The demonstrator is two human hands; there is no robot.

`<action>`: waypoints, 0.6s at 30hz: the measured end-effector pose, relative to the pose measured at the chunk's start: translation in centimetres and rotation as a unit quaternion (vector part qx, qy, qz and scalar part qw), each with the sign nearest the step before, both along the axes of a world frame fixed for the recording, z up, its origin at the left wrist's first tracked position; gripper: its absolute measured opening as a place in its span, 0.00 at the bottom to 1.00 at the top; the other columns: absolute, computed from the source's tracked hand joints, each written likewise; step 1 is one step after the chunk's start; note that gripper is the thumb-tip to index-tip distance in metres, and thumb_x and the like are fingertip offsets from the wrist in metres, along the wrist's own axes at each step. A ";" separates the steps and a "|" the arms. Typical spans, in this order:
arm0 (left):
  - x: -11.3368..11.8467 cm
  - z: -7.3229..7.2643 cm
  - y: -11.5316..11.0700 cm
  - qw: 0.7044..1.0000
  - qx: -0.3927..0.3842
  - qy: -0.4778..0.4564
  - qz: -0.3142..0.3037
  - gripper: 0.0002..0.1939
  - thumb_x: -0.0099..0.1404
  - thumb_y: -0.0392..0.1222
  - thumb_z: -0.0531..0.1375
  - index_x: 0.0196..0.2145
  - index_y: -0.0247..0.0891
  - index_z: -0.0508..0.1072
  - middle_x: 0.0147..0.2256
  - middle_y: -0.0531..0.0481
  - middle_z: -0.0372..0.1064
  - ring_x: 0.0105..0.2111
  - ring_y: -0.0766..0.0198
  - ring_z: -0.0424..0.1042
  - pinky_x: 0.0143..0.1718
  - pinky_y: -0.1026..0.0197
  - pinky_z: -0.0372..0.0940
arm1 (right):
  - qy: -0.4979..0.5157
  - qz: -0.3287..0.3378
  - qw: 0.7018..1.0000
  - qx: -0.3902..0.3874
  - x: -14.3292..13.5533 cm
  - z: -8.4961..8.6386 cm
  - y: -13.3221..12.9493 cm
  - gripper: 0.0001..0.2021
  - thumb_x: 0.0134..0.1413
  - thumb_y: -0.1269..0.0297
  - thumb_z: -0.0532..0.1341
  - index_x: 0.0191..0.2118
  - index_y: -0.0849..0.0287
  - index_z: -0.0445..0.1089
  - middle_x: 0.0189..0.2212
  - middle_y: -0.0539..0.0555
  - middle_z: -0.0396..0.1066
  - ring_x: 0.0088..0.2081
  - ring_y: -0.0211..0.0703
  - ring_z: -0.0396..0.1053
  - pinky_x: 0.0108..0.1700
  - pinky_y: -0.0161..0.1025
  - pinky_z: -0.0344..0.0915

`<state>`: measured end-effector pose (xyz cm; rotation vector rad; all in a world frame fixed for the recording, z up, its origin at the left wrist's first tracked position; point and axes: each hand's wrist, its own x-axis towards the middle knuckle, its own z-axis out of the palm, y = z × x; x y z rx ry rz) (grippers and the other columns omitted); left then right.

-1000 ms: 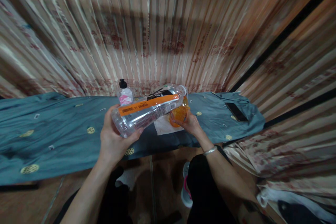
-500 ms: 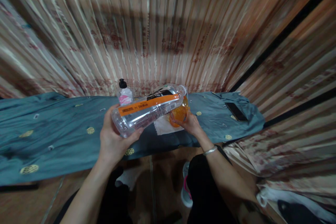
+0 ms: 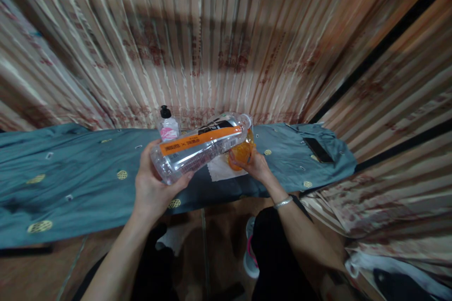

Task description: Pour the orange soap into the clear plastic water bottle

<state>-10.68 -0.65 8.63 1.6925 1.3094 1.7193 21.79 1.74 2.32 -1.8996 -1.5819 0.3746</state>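
Observation:
My left hand (image 3: 155, 183) is wrapped round the base of a large clear plastic bottle (image 3: 201, 146) with an orange and black label. The bottle is tilted, its neck pointing right and sitting over an orange bottle (image 3: 242, 153). My right hand (image 3: 253, 165) grips that orange see-through bottle low on its side. Its top is hidden behind the clear bottle's neck, so I cannot tell whether the two mouths touch. A white cloth or tissue (image 3: 226, 171) lies beneath the orange bottle. Behind the clear bottle's base stands a white bottle with a black cap (image 3: 169, 127).
A narrow surface with a teal patterned cloth (image 3: 88, 174) runs across in front of me. A dark phone (image 3: 318, 150) lies at its right end. Pleated curtains (image 3: 219, 33) hang behind and to the right, with a dark pole (image 3: 381, 51). My foot is on the tiled floor below.
Hardly anything differs. Both hands keep their holds, and the clear bottle stays tilted at nearly the same angle over the orange bottle.

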 end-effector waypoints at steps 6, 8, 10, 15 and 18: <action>-0.1 0.2 -0.3 1.000 -0.011 0.002 0.001 0.44 0.52 0.61 0.79 0.62 0.45 0.74 0.54 0.40 0.86 0.51 0.38 0.89 0.55 0.38 0.88 | 0.008 -0.006 1.000 -0.009 -0.3 0.5 -0.1 0.38 0.53 0.53 0.86 0.66 0.55 0.75 0.55 0.61 0.91 0.56 0.66 0.91 0.56 0.51 0.85; 0.0 0.4 -0.4 1.000 -0.014 -0.003 0.003 0.44 0.51 0.61 0.80 0.61 0.44 0.74 0.53 0.40 0.87 0.50 0.39 0.90 0.54 0.39 0.88 | 0.010 -0.006 1.000 -0.012 -0.3 0.6 -0.2 0.38 0.54 0.54 0.86 0.66 0.56 0.75 0.56 0.62 0.90 0.57 0.66 0.90 0.57 0.51 0.85; 0.1 0.5 -0.4 1.000 -0.015 -0.007 0.000 0.44 0.51 0.60 0.80 0.61 0.44 0.74 0.53 0.40 0.87 0.51 0.38 0.90 0.54 0.39 0.88 | 0.011 -0.003 1.000 -0.010 -0.4 0.6 -0.2 0.37 0.56 0.55 0.86 0.66 0.57 0.75 0.56 0.63 0.90 0.57 0.65 0.90 0.57 0.51 0.85; 0.1 0.3 -0.3 1.000 -0.013 -0.008 -0.003 0.45 0.51 0.62 0.80 0.61 0.44 0.74 0.54 0.39 0.86 0.51 0.37 0.90 0.55 0.37 0.88 | 0.010 -0.001 1.000 0.012 -0.3 0.1 -0.1 0.35 0.55 0.57 0.85 0.65 0.57 0.76 0.53 0.62 0.90 0.55 0.65 0.91 0.56 0.52 0.85; 0.1 0.3 -0.2 1.000 -0.010 -0.009 -0.002 0.45 0.51 0.63 0.80 0.61 0.44 0.74 0.54 0.39 0.86 0.52 0.36 0.89 0.56 0.35 0.87 | 0.013 -0.004 1.000 0.021 -0.2 -0.3 0.0 0.35 0.54 0.57 0.86 0.64 0.57 0.77 0.52 0.64 0.90 0.54 0.68 0.91 0.56 0.55 0.86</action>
